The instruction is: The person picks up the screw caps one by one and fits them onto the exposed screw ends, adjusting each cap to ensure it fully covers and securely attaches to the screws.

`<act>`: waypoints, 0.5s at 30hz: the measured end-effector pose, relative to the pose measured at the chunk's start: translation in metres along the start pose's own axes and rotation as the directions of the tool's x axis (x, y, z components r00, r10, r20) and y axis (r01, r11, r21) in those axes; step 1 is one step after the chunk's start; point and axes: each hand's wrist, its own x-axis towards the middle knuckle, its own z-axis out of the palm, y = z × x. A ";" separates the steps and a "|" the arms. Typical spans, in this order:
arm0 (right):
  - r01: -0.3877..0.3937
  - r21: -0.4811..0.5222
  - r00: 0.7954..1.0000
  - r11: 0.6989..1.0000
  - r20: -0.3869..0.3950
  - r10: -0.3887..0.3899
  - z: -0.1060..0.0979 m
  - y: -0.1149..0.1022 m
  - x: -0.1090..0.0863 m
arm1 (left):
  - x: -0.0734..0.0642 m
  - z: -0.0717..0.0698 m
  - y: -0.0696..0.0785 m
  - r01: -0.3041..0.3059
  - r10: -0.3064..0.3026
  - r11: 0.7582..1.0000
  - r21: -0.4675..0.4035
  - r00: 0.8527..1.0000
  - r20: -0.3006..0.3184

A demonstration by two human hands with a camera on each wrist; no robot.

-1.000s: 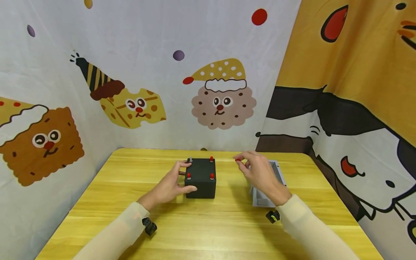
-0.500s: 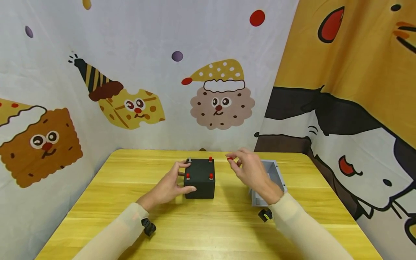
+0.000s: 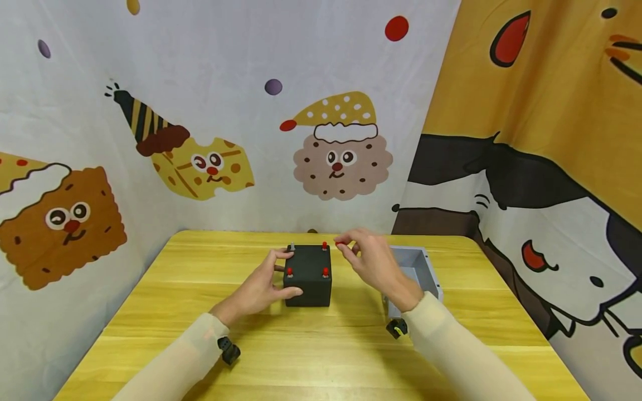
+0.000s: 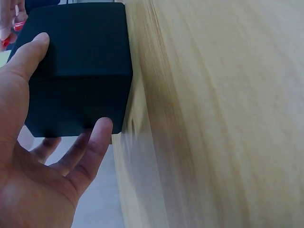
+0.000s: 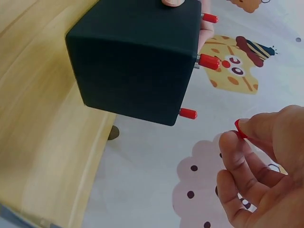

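Observation:
A black box (image 3: 310, 262) stands on the table with a small metal lever at each top corner. Three levers carry red caps, such as the front right cap (image 3: 326, 272). The back left lever (image 3: 292, 246) is bare metal. My left hand (image 3: 254, 288) holds the box from its left side, with the thumb at the front and the fingers toward the back. Just right of the box's back right corner, my right hand (image 3: 375, 260) pinches a small red cap (image 5: 240, 128) between thumb and forefinger. That cap is partly hidden by the fingertips and apart from the box.
A grey open-topped bin (image 3: 433, 274) stands to the right, partly behind my right forearm. The wooden table (image 3: 311, 356) ends at the back against a printed cloth (image 3: 225, 50), and another yellow cloth hangs at the right.
My right hand has moved left with the red cap, from above the bin to near the box's back right corner. My left hand and the box keep their places.

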 end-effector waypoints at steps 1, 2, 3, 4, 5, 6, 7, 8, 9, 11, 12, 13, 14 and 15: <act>0.001 0.005 1.000 1.000 0.004 -0.001 0.001 -0.001 0.001 | 0.000 0.000 0.000 -0.001 0.001 1.000 0.000 1.000 -0.001; 0.000 0.012 1.000 1.000 0.008 0.000 0.002 -0.002 0.002 | 0.000 0.000 0.000 -0.002 0.002 1.000 0.001 1.000 -0.001; -0.003 0.017 1.000 1.000 0.011 0.002 0.003 -0.002 0.004 | 0.000 0.000 0.000 -0.004 0.004 1.000 0.001 1.000 -0.002; -0.005 0.024 1.000 1.000 0.014 0.005 0.004 -0.003 0.005 | 0.000 0.000 0.000 -0.006 0.006 1.000 0.001 1.000 -0.003; -0.005 0.028 1.000 1.000 0.016 0.005 0.004 -0.004 0.006 | 0.000 0.000 0.000 -0.007 0.007 1.000 0.000 1.000 -0.003; -0.005 0.032 1.000 0.999 0.020 0.004 0.005 -0.005 0.008 | 0.001 0.000 0.000 -0.009 0.009 1.000 -0.003 1.000 -0.003; 0.000 0.034 1.000 0.999 0.020 -0.001 0.006 -0.006 0.009 | 0.001 0.000 -0.001 -0.011 0.011 1.000 -0.003 1.000 -0.003; 0.004 0.038 1.000 0.999 0.020 -0.004 0.007 -0.007 0.010 | 0.001 -0.001 -0.001 -0.014 0.014 1.000 -0.003 1.000 -0.003; 0.008 0.039 1.000 0.999 0.019 -0.009 0.008 -0.009 0.011 | 0.001 -0.001 -0.001 -0.016 0.016 1.000 -0.003 1.000 -0.004; 0.017 0.039 1.000 0.999 0.022 -0.018 0.010 -0.011 0.013 | 0.001 -0.001 -0.002 -0.021 0.021 1.000 -0.004 1.000 -0.004; 0.019 0.039 0.999 0.999 0.025 -0.020 0.011 -0.012 0.014 | 0.001 -0.001 -0.002 -0.023 0.023 1.000 -0.003 1.000 -0.004; 0.019 0.039 0.999 0.999 0.027 -0.020 0.012 -0.013 0.015 | 0.001 -0.001 -0.002 -0.024 0.024 1.000 -0.003 1.000 -0.004; 0.017 0.038 0.999 0.999 0.033 -0.018 0.013 -0.014 0.016 | 0.001 -0.001 -0.002 -0.024 0.024 1.000 0.000 1.000 -0.004; 0.018 0.034 0.999 0.999 0.036 -0.019 0.014 -0.015 0.017 | 0.001 -0.001 -0.002 -0.024 0.024 1.000 0.003 1.000 -0.004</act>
